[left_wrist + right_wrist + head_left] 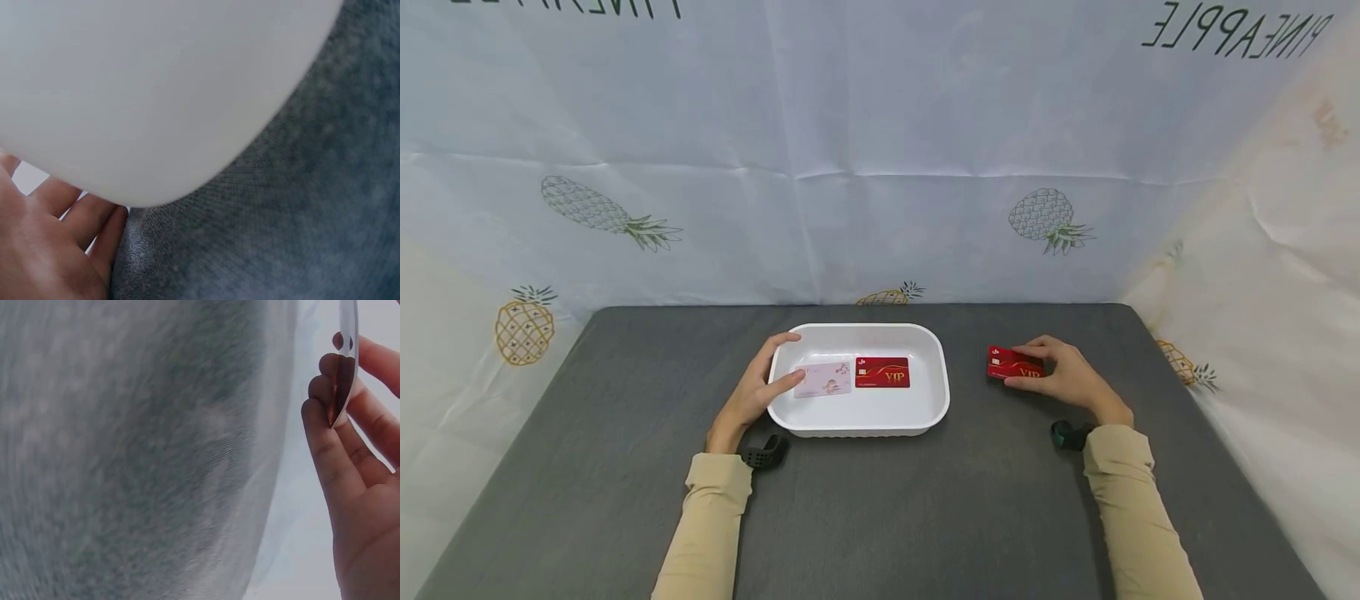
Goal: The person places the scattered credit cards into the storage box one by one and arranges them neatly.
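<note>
A white plastic tray (857,417) sits on the dark table. Inside it lie a pale pink card (823,381) at the left and a red VIP card (882,372) beside it. My left hand (751,398) grips the tray's left side, thumb over the rim by the pink card and fingers along the outside. To the right of the tray, my right hand (1066,377) pinches a second red VIP card (1002,361) at its right end. In the right wrist view, this card (345,375) shows nearly edge-on, with several fingertips against it.
The grey table (880,517) runs back to a hanging white cloth (820,233) printed with pineapples. Cloth also hangs at both sides. A dark band (765,452) is on the left wrist and another band (1070,435) on the right.
</note>
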Action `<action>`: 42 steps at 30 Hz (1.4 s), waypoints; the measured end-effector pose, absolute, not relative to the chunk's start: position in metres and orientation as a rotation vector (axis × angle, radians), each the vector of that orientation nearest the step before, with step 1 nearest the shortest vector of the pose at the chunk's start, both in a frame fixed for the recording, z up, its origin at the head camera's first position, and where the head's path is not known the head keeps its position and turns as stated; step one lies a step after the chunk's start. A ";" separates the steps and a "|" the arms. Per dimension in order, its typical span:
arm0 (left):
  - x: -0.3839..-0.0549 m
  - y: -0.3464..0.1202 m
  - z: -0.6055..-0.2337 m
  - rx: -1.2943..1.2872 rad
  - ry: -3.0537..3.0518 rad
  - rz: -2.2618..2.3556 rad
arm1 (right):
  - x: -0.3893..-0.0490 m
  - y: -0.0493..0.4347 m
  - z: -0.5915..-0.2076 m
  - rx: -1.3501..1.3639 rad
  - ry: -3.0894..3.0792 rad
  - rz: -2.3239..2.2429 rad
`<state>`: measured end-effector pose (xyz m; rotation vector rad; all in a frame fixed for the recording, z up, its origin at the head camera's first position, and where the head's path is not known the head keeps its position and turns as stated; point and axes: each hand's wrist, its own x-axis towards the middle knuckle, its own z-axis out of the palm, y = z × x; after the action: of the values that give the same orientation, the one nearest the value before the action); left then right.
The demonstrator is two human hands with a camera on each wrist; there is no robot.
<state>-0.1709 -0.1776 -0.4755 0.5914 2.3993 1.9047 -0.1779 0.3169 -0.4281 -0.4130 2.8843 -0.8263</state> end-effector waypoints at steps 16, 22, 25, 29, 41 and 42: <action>-0.172 -0.179 -0.475 0.620 2.381 1.919 | -0.161 0.302 -0.417 -0.397 2.918 -0.941; -0.172 -0.179 -0.476 0.626 2.366 1.927 | -0.157 0.297 -0.412 -0.418 2.931 -0.967; -0.172 -0.179 -0.476 0.627 2.366 1.927 | -0.154 0.293 -0.408 -0.432 2.934 -0.980; -0.172 -0.179 -0.476 0.616 2.381 1.922 | -0.151 0.289 -0.406 -0.434 2.943 -0.989; -0.171 -0.178 -0.477 0.615 2.348 1.937 | -0.141 0.280 -0.406 -0.411 2.942 -1.022; -0.171 -0.178 -0.478 0.615 2.349 1.937 | -0.141 0.279 -0.406 -0.417 2.940 -1.026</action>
<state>-0.1712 -0.1785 -0.4777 0.6154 2.3485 1.9371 -0.1407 0.2789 -0.4061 -0.4167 2.9400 -1.0256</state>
